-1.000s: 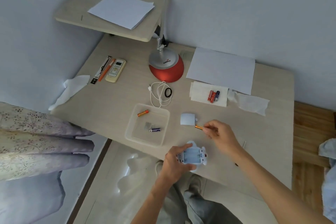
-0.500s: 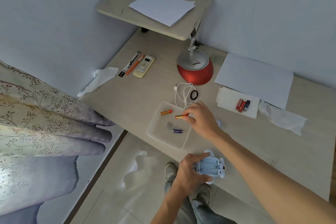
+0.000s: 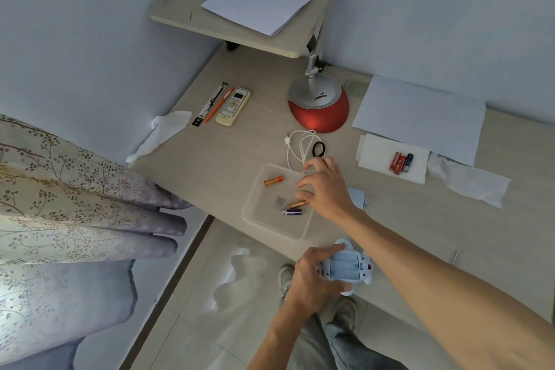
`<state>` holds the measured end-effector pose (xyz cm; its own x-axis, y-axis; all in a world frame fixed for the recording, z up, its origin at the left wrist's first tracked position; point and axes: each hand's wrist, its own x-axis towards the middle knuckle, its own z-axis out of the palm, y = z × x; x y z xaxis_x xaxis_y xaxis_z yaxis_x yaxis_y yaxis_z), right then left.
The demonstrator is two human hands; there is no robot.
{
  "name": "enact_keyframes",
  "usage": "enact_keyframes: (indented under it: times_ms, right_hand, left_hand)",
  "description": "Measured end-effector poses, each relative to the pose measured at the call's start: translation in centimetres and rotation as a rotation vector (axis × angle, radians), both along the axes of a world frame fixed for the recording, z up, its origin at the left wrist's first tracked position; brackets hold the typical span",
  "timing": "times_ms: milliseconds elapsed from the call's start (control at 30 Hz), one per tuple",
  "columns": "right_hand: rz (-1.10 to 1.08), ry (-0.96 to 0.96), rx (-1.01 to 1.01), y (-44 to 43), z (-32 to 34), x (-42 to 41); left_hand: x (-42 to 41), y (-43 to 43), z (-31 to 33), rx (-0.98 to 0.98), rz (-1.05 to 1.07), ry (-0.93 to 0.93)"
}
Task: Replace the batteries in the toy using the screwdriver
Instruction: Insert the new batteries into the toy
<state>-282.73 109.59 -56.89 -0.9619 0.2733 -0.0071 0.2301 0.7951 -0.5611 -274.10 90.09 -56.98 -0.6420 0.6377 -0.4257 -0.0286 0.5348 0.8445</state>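
My left hand grips the light blue toy at the desk's near edge, with its empty battery bay facing up. My right hand hovers over the clear plastic tray, fingers spread and holding nothing. An orange battery lies in the tray right at its fingertips, next to a dark blue battery. A second orange battery lies at the tray's far side. The toy's blue cover lies on the desk, partly hidden behind my right wrist. Three other batteries rest on a white napkin.
A red lamp base stands behind the tray, with a white cable and a black ring between them. A remote and pens lie at the far left. Paper sheets and tissues are on the right. A thin metal tool lies near my right forearm.
My right hand carried an orange battery from beside the cover to the tray and let it go there. My left hand kept holding the toy. The camera view shifted left.
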Motion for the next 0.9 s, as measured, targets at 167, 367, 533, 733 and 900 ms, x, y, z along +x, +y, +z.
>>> enact_keyframes:
  times_ms: [167,367,533,733,900]
  right_hand:
    - [-0.175,0.135,-0.165,2.5,2.5,3.8]
    - [-0.346,0.086,-0.361,3.8,3.0,14.2]
    - [-0.233,-0.143,-0.496,1.7,1.0,20.9]
    - [-0.202,-0.171,-0.501,-1.0,1.4,21.6]
    - [-0.316,-0.171,-0.417,0.9,0.4,21.9]
  left_hand:
    - [-0.2,0.0,-0.2,0.01,-0.008,-0.022]
    - [-0.5,0.0,-0.5,0.011,-0.014,-0.025]
    - [-1.1,0.1,-0.8,0.02,-0.028,-0.075]
    - [-1.4,2.0,-0.9,-0.002,-0.09,-0.022]
    - [-1.7,5.2,-0.8,0.034,-0.145,0.013]
